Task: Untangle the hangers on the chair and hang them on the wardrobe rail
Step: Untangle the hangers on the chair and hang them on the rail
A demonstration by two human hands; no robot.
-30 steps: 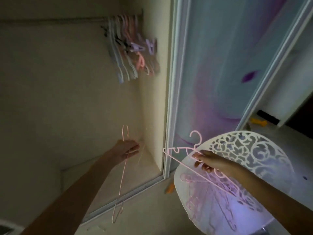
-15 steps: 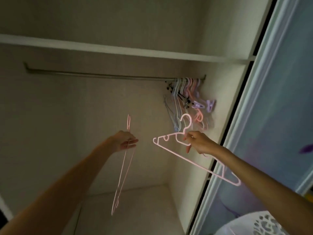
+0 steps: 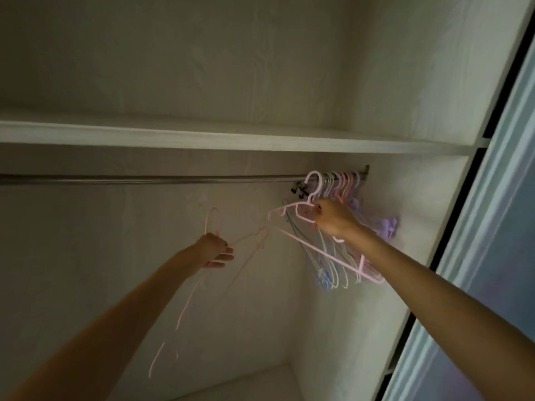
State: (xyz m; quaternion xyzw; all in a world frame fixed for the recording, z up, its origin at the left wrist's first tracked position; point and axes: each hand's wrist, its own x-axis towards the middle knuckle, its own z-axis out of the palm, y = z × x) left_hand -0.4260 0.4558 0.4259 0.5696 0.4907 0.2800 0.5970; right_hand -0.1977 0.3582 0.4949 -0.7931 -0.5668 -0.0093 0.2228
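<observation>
Pink hanger (image 3: pixel 324 250), neck pinched in right hand (image 3: pixel 333 219), hook level with wardrobe rail (image 3: pixel 173 179) beside hung hangers (image 3: pixel 341 186): lift hook over rail, seat it, then release (left hand (image 3: pixel 214 248) grips second pink hanger (image 3: pixel 185 299), hanging clear).

No text, label, brand, number or sign can be read anywhere in view — the surfaces shown carry no legible marking.
</observation>
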